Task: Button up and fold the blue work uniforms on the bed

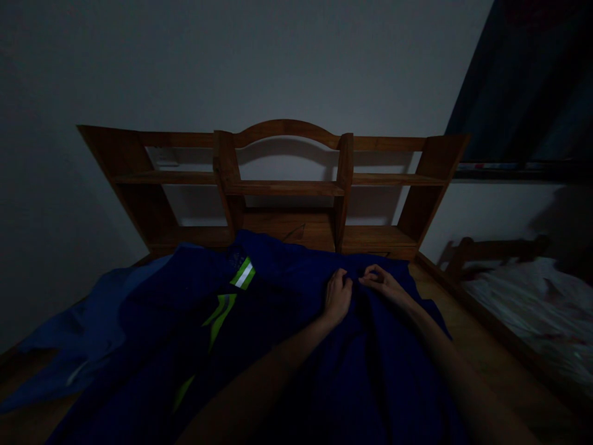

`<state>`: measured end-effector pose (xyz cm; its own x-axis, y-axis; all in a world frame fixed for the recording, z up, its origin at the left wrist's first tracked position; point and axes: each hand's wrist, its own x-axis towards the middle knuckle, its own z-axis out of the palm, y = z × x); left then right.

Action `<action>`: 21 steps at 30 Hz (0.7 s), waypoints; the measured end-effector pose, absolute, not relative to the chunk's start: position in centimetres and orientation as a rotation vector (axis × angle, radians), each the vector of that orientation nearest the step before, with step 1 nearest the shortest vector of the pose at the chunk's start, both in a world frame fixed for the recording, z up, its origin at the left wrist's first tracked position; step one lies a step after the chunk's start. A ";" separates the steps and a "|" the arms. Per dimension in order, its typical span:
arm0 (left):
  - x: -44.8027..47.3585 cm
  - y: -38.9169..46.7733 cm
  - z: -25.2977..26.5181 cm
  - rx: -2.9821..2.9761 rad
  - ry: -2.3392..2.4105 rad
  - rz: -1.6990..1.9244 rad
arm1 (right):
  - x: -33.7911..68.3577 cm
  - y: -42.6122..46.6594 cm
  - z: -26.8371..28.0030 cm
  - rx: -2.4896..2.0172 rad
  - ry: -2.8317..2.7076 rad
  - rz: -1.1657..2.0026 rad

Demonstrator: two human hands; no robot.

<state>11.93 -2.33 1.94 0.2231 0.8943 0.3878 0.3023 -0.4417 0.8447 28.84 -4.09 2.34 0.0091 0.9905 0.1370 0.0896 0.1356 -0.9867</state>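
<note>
A dark blue garment (pixel 296 296) lies spread out before me, with yellow-green and silver reflective strips (pixel 243 274) on its left part. My left hand (pixel 338 296) is closed on the blue cloth near its far edge, fingers curled. Just to the right, my right hand (pixel 380 281) pinches at the same garment, thumb and fingers together. A small gap separates the two hands, and folds in the cloth run from there toward me. The dim light hides the fine detail at my fingertips.
Behind the garment stands a wooden shelf unit (pixel 282 188) against a pale wall (pixel 278 62). A lighter blue cloth (pixel 88 327) lies at the left. On the right are a whitish plastic-looking heap (pixel 537 309), a wooden rail (pixel 498 249) and a dark curtain (pixel 523 93).
</note>
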 end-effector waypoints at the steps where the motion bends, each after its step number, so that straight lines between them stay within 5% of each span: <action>1: 11.9 -2.4 2.0 1.833 1.113 1.188 | 28.8 -4.1 2.4 -1.173 -1.312 1.060; 21: 11.9 -2.6 2.2 1.699 1.133 1.212 | 28.4 -4.7 3.7 -1.258 -1.135 1.009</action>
<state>11.89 -2.61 2.16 0.1606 0.9413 0.2968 0.2332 -0.3284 0.9153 28.37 -4.72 3.67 0.1753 0.9816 0.0755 0.0392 0.0697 -0.9968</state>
